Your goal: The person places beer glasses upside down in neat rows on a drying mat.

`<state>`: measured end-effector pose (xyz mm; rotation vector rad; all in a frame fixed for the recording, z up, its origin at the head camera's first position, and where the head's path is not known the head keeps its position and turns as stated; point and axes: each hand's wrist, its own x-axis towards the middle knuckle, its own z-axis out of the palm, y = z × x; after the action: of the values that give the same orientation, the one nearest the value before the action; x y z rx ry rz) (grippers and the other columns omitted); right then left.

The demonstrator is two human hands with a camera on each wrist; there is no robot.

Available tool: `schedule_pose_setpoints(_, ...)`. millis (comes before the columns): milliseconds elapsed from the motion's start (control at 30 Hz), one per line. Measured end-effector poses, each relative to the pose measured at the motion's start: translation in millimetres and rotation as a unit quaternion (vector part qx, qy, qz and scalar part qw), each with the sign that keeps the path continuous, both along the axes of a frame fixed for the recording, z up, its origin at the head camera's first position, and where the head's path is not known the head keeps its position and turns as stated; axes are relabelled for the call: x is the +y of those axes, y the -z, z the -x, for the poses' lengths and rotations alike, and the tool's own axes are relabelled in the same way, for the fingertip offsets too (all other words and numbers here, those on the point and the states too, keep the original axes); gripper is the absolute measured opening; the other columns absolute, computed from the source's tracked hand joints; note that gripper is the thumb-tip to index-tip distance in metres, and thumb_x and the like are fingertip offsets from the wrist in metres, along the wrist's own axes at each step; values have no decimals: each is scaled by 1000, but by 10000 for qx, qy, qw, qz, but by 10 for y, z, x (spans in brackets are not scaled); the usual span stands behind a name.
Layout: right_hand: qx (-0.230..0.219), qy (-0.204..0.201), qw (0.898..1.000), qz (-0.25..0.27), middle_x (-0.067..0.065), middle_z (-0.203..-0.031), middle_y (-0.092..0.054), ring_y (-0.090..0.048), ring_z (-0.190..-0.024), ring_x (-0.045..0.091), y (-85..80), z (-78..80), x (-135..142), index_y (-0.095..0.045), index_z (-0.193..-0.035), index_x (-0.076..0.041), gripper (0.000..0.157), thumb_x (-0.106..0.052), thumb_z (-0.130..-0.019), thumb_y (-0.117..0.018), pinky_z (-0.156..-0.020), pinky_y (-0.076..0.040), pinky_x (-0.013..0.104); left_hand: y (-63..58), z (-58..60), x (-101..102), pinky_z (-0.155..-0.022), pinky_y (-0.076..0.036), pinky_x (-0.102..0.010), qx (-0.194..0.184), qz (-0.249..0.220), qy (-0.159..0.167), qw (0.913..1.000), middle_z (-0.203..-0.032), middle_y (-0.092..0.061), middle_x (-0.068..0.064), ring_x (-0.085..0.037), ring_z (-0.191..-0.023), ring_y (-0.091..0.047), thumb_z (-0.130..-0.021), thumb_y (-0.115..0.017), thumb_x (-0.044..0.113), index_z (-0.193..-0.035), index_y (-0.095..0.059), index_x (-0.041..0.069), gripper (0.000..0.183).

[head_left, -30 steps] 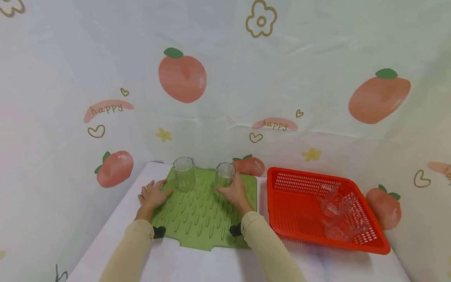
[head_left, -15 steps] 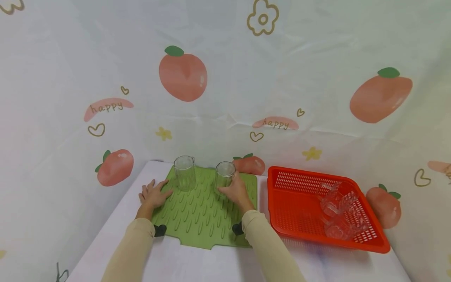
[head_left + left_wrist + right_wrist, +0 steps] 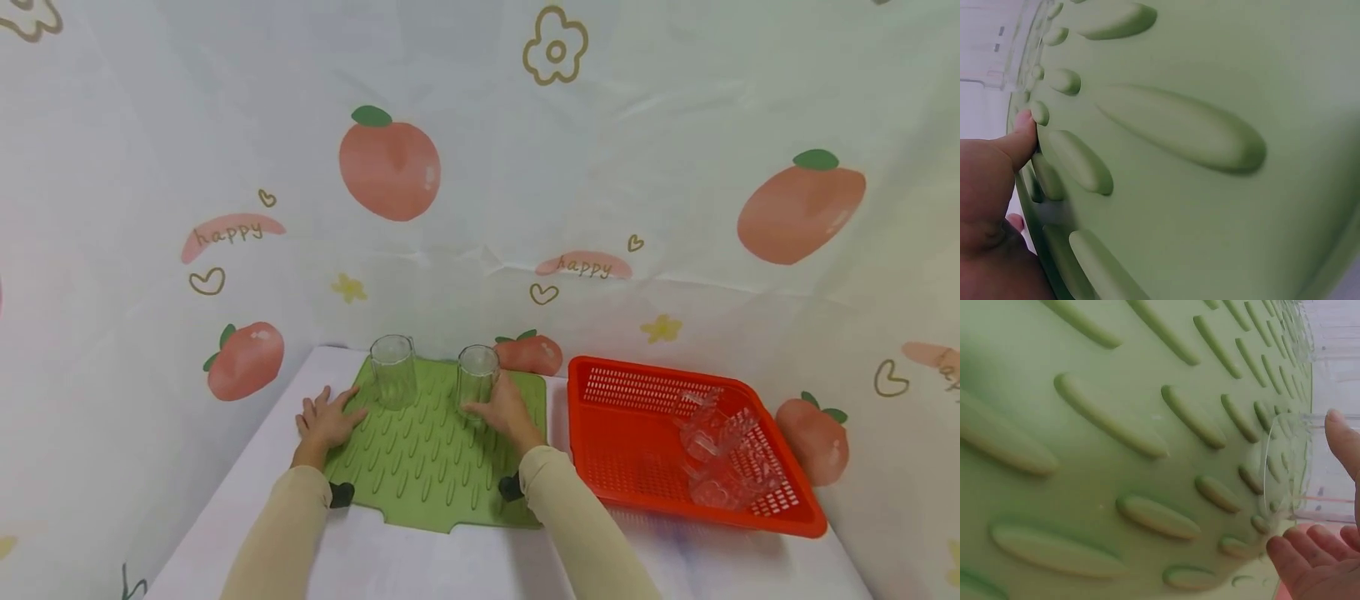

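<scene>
I see the left hand (image 3: pixel 330 421) at the left edge of the green mat (image 3: pixel 420 471), fingers spread, thumb touching it. Near that hand, the first glass (image 3: pixel 393 375) stands on the mat. Next, the second glass (image 3: pixel 474 379) stands there too, and the right hand (image 3: pixel 510 410) holds its side. A red basket (image 3: pixel 574 442) with clear cups (image 3: pixel 720 485) sits farthest right.

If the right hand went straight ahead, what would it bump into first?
Most likely the clear glass: the right hand has its thumb and fingers on either side of it. The gap, if any, is hard to judge.
</scene>
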<state>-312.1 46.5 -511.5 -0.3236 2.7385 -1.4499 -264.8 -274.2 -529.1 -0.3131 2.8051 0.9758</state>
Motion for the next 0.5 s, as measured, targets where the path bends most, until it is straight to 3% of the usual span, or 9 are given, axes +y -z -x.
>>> schedule_pose_setpoints(100,-144,88,9997,-193,25,-155,-43,-45,-144,42,-38,-23,35,-33,-153,2,94,-23,-81,-88,-115,-41,58,28,2,6,-117,13,-76,-12,-31,10,10000,-167,5,-31,-61,-149,20,-105,-52,39,-160,-32,15,63)
schedule_pose_setpoints(300,-529,184,9943,-910,27,-164,-25,-40,-147,45,-169,-50,79,-17,-162,-5,109,-35,-82,-87,-113,-43,59,32,2,1,-117,12,-76,-6,-11,7,10000,-167,4,-31,-61,-149,20,-105,-52,39,-160,-32,15,63)
schedule_pose_setpoints(500,16,36,9889,-1488,26,-161,-28,-41,-144,45,-294,-48,87,-17,-162,-7,115,-33,-77,-91,-113,-43,58,30,4,-6,-117,11,-76,9,8,22,10000,-167,5,-31,-62,-149,20,-106,-51,40,-160,-32,16,63)
